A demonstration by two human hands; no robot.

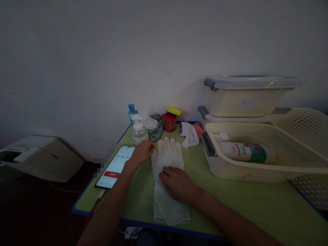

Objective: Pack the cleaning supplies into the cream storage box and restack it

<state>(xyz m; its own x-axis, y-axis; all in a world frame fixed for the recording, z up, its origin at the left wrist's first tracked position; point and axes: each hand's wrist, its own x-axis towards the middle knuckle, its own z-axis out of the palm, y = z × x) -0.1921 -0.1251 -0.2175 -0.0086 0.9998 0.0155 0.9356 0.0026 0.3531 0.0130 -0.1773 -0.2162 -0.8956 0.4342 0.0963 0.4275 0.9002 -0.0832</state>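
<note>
A pale white rubber glove (169, 158) lies flat on the green table, its fingers pointing away from me and its cuff near the front edge. My left hand (145, 151) is closed at the glove's thumb, on the left side, and seems to pinch its tip. Across the middle of the glove rests my right hand (176, 181), fingers loosely bent and touching the palm part. A phone (116, 167) with a running timer lies left of the glove, partly behind my left forearm. Just beyond my left hand stands a clear pump bottle (139, 131).
Along the back of the table (217, 205) are a blue-capped bottle (131, 111), a grey-green cloth (156, 130), a red woven basket (169, 123) with a yellow sponge (174, 111), and a white cloth (190, 135). On the right, a cream bin (246, 176) holding a white bottle (241, 152) stands before stacked boxes (238, 102).
</note>
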